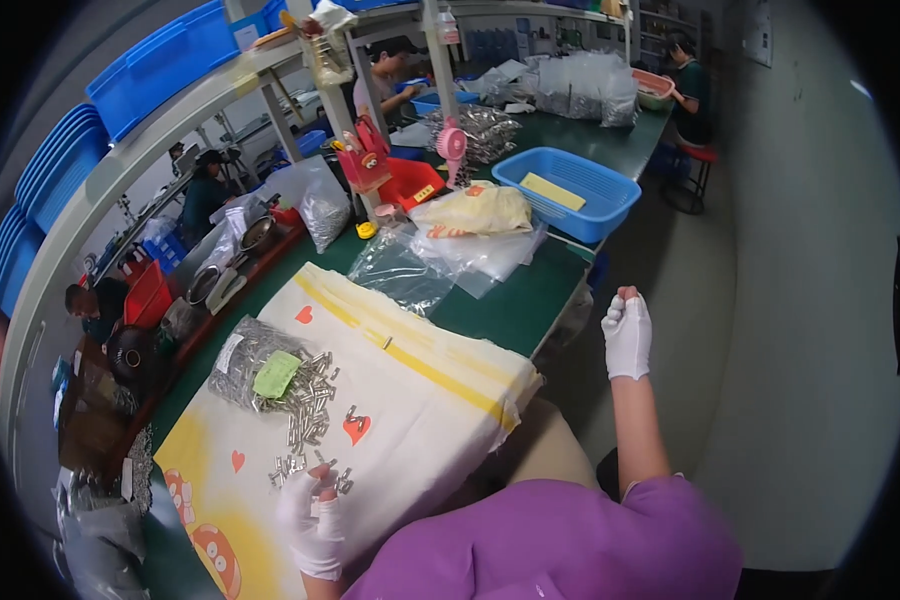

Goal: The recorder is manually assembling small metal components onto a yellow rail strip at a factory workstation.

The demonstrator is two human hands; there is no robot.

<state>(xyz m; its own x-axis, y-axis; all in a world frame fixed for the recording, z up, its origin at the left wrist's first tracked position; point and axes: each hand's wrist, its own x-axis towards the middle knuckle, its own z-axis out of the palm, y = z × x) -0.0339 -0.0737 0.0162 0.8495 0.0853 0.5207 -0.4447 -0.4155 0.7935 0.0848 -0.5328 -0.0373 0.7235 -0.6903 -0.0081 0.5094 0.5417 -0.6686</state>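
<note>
My left hand (312, 525), in a white glove with bare fingertips, is at the near edge of a heap of small silver metal tubes (310, 415) on a white cloth. Its thumb and finger are drawn together; what lies between them is too small to make out. The tubes spill from a clear plastic bag (245, 365) with a green paper label (277, 374). Off the table's right side, my right hand (627, 335), gloved the same way, is raised with curled fingers closed together. Whatever it may hold is hidden.
The padded cloth (440, 400) has yellow bands and red hearts. Beyond it are plastic bags (480, 250), a blue basket (567, 190) and a pink fan (452, 150). A rack post (360, 100) rises from the green table. Several people work farther off.
</note>
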